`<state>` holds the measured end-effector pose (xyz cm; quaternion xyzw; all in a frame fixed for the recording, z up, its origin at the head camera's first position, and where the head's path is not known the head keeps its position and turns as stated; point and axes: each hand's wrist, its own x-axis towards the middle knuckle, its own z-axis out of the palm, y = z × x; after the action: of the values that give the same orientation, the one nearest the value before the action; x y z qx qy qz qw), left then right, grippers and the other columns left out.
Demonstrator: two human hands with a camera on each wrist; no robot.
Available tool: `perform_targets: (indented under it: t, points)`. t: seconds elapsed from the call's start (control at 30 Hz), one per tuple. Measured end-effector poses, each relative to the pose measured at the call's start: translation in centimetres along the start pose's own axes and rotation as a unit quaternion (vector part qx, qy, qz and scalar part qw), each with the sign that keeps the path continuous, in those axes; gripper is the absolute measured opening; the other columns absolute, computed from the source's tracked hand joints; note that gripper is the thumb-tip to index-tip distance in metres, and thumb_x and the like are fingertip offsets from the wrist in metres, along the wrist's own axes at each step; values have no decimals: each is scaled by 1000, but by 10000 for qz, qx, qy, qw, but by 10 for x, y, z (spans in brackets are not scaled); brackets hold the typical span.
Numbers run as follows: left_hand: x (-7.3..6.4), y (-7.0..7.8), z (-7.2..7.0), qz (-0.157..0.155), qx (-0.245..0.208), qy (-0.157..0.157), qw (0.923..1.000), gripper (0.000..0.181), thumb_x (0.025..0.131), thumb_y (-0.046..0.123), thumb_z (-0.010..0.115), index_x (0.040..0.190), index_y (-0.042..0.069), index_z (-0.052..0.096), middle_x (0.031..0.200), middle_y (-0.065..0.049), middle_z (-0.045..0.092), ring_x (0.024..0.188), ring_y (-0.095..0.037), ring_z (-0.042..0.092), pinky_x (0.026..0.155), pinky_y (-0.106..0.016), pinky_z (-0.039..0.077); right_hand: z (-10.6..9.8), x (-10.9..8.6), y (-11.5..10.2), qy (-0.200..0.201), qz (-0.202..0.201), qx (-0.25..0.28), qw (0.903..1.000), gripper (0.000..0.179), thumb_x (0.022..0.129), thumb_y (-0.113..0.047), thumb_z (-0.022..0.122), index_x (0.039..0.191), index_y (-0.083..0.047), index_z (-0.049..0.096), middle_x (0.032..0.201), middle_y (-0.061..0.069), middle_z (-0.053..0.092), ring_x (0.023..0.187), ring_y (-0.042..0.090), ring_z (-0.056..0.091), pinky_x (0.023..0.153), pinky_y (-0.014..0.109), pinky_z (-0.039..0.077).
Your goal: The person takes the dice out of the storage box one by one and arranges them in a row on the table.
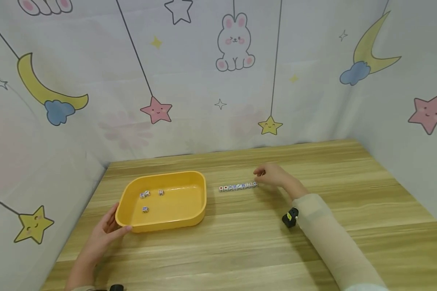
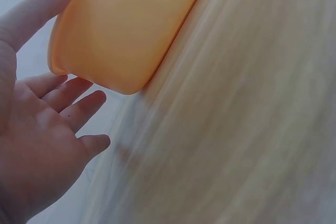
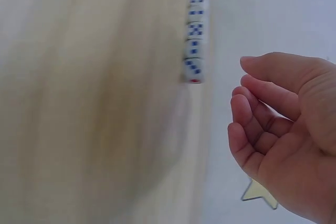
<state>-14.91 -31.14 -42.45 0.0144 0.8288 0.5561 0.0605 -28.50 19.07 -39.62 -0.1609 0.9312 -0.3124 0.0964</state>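
My left hand (image 1: 101,234) grips the near left corner of a yellow tray (image 1: 175,223). In the left wrist view its thumb lies on one side of the tray (image 2: 126,24) and fingers touch the other. Several white dice lie inside, among them one die (image 1: 145,209) near the front. To the tray's right, a straight row of dice (image 1: 239,186) runs along the table. By the row's right end hovers my right hand (image 1: 274,176), its fingers loosely bent with nothing between them. The right wrist view shows it apart from the end die (image 3: 193,69).
The wooden table (image 1: 218,258) ends at a white curtain (image 1: 189,81) printed with rabbits, moons and stars, which stands behind and on both sides. A small black device (image 1: 289,217) sits at the right wrist.
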Motion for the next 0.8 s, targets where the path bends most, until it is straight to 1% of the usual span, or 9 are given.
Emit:
perform_targets:
  t: [0.17, 0.33, 0.5, 0.53, 0.6, 0.67, 0.73, 0.77, 0.8]
  points:
    - [0, -1, -1, -42, 32, 11, 10000, 89, 94, 19, 65, 155, 7, 1, 160, -20, 4, 142, -40, 17, 88, 0, 35, -12, 5, -19, 22, -166, 353, 9992, 36, 93, -14, 61, 122, 7, 61, 113, 20, 65, 104, 31, 60, 87, 42, 52]
    - [0, -3, -2, -9, 31, -8, 10000, 89, 94, 19, 64, 155, 6, 1, 160, -20, 4, 142, -42, 17, 88, 0, 35, -15, 13, -42, 6, -227, 495, 9985, 37, 94, -19, 61, 125, 2, 62, 117, 16, 64, 107, 29, 59, 90, 41, 51]
    - [0, -3, -1, 102, 52, 41, 9999, 88, 94, 18, 64, 155, 5, 2, 159, -21, 5, 144, -32, 21, 89, 0, 34, -13, 24, -69, 14, -451, 458, 9979, 33, 94, -19, 62, 122, -2, 65, 115, 13, 65, 105, 26, 59, 89, 39, 51]
    - [0, -3, -1, 119, 66, 55, 9999, 88, 94, 18, 65, 155, 5, 3, 159, -21, 6, 143, -27, 23, 88, 0, 34, -12, 26, -75, 10, -522, 436, 9977, 33, 94, -19, 62, 121, -1, 65, 114, 13, 65, 104, 26, 59, 88, 38, 52]
    - [0, -4, -1, 125, 68, 50, 9999, 88, 94, 18, 64, 155, 5, 3, 159, -22, 6, 143, -27, 23, 88, 0, 34, -9, 30, -87, 17, -639, 394, 9972, 32, 93, -19, 63, 120, -2, 66, 112, 12, 66, 103, 25, 60, 86, 36, 52]
    - [0, -4, -1, 93, 49, 38, 9999, 88, 94, 18, 64, 155, 5, 2, 159, -22, 6, 143, -33, 21, 88, 0, 35, -6, 35, -100, 31, -785, 348, 9963, 31, 93, -19, 63, 119, -2, 67, 111, 11, 67, 101, 23, 60, 85, 34, 52]
    - [0, -3, -1, 70, 28, 36, 10000, 88, 94, 18, 65, 155, 5, 2, 159, -22, 6, 143, -34, 21, 88, 0, 35, -2, 39, -112, 10, -933, 349, 9950, 31, 93, -19, 64, 119, -2, 67, 110, 11, 67, 100, 22, 60, 85, 33, 53]
    - [0, -3, -1, 51, 1, 29, 10000, 88, 94, 18, 64, 155, 5, 2, 159, -21, 6, 143, -38, 20, 88, 0, 35, 0, 41, -118, -7, -984, 372, 9944, 31, 93, -19, 64, 119, -3, 67, 110, 10, 68, 99, 22, 61, 84, 32, 53]
    - [0, -3, -1, 39, -14, 37, 10000, 88, 94, 18, 65, 155, 5, 2, 159, -21, 6, 143, -37, 20, 88, 0, 35, 3, 43, -124, -26, -1049, 377, 9938, 31, 93, -19, 64, 119, -3, 67, 109, 10, 68, 99, 22, 61, 84, 31, 53]
